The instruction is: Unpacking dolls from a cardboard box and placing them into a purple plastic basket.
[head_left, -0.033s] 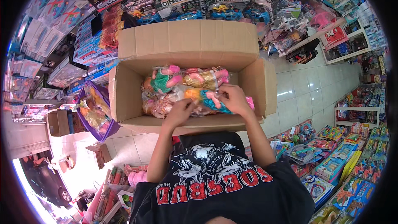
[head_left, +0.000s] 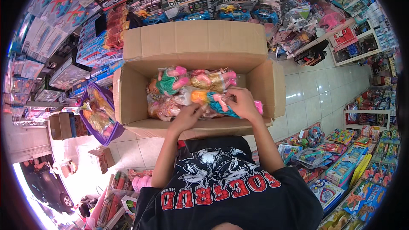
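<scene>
Plastic-wrapped dolls lie in an open cardboard box [head_left: 196, 42] in front of me. My right hand [head_left: 242, 103] grips a doll [head_left: 213, 100] with yellow hair, a teal dress and pink shoes. My left hand [head_left: 186, 118] is over the near side of the box, beside that doll's head; its fingers are bent and a little apart, with nothing visibly held. Below its fingertips is another wrapped doll [head_left: 164, 110], partly covered. Behind lie a doll in a green dress [head_left: 168, 83] and one in gold [head_left: 208, 81], both with pink shoes.
A purple basket [head_left: 111, 138] with wrapped dolls stands left of the box. Packaged toys [head_left: 187, 4] line the far side, and more toy packs [head_left: 341, 157] cover the right. A tiled floor [head_left: 306, 89] shows beyond the box's right side.
My left hand has dropped slightly toward me and to the right, away from the doll's yellow hair. The box sits a touch farther right in view. My right hand keeps its grip.
</scene>
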### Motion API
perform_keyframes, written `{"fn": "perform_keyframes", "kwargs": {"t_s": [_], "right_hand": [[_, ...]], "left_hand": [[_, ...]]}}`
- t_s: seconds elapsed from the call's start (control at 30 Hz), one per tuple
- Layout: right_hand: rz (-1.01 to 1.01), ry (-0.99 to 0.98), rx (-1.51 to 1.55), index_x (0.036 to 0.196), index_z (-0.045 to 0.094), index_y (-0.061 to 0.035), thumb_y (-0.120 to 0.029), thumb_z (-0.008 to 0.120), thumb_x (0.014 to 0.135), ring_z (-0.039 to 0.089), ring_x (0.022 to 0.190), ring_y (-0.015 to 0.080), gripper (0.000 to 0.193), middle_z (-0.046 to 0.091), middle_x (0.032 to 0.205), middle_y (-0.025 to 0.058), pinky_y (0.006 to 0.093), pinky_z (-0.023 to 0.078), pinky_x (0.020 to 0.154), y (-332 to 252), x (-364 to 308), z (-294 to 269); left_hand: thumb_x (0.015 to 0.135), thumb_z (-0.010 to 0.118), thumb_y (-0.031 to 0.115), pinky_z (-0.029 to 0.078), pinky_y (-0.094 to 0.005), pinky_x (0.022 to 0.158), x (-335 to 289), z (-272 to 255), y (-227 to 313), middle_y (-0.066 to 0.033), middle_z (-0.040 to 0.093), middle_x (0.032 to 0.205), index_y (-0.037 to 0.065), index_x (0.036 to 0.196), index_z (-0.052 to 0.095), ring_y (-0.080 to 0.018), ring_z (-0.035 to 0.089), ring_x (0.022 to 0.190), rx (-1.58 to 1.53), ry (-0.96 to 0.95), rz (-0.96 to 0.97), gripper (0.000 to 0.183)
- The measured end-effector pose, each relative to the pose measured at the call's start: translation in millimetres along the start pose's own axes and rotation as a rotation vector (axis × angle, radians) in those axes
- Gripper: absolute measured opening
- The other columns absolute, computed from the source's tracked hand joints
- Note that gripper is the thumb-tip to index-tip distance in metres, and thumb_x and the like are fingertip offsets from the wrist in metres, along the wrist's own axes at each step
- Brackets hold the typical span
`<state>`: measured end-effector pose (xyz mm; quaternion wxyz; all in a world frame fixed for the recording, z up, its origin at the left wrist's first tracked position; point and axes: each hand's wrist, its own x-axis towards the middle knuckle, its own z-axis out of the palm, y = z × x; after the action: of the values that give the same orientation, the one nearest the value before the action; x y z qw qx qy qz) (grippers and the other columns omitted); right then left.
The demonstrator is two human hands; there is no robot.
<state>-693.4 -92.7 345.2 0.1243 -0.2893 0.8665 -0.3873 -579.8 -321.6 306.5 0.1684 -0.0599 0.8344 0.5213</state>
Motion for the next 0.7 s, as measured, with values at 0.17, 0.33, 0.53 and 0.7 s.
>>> {"fn": "perform_keyframes", "kwargs": {"t_s": [0.17, 0.33, 0.53, 0.7], "right_hand": [[0.020, 0.165, 0.021, 0.073, 0.059, 0.0010, -0.012, 0.073, 0.077, 0.057, 0.058, 0.0251, 0.019, 0.055, 0.069, 0.0113, 0.0353, 0.042, 0.054, -88, -24, -2], [-0.056, 0.287, -0.063, 0.069, 0.057, 0.0003, -0.007, 0.072, 0.076, 0.053, 0.055, 0.0193, 0.018, 0.053, 0.066, 0.0083, 0.0323, 0.037, 0.050, -148, -48, 19], [0.142, 0.391, 0.579, 0.068, 0.050, -0.0034, -0.006, 0.070, 0.085, 0.038, 0.059, 0.0025, 0.026, 0.046, 0.065, -0.0042, 0.0235, 0.027, 0.049, -179, -85, 73], [0.247, 0.371, 1.322, 0.079, 0.052, -0.0088, -0.010, 0.056, 0.091, 0.050, 0.067, 0.0042, 0.013, 0.053, 0.075, -0.0018, 0.0228, 0.042, 0.060, -189, -110, 141]], "left_hand": [[0.100, 0.054, 0.032, 0.043, -0.0385, 0.098, -50, -10, 14, -0.0185, 0.059, 0.121, 0.001, 0.122, 0.060, -0.0305, 0.057, 0.114, 0.005, -0.022, 0.290, 0.038], [0.103, 0.051, 0.027, 0.041, -0.0326, 0.096, -104, -22, 17, -0.0114, 0.058, 0.123, 0.003, 0.127, 0.056, -0.0222, 0.053, 0.114, -0.273, 0.058, 0.322, 0.035], [0.101, 0.054, 0.028, 0.042, -0.0345, 0.096, -161, -36, -36, -0.0119, 0.052, 0.131, 0.003, 0.145, 0.035, -0.0223, 0.052, 0.117, -0.492, 0.062, 0.312, 0.054], [0.097, 0.062, 0.029, 0.044, -0.0363, 0.097, -207, -45, -76, -0.0156, 0.048, 0.136, 0.000, 0.146, 0.028, -0.0220, 0.052, 0.120, -0.510, 0.200, 0.256, 0.067]]}}
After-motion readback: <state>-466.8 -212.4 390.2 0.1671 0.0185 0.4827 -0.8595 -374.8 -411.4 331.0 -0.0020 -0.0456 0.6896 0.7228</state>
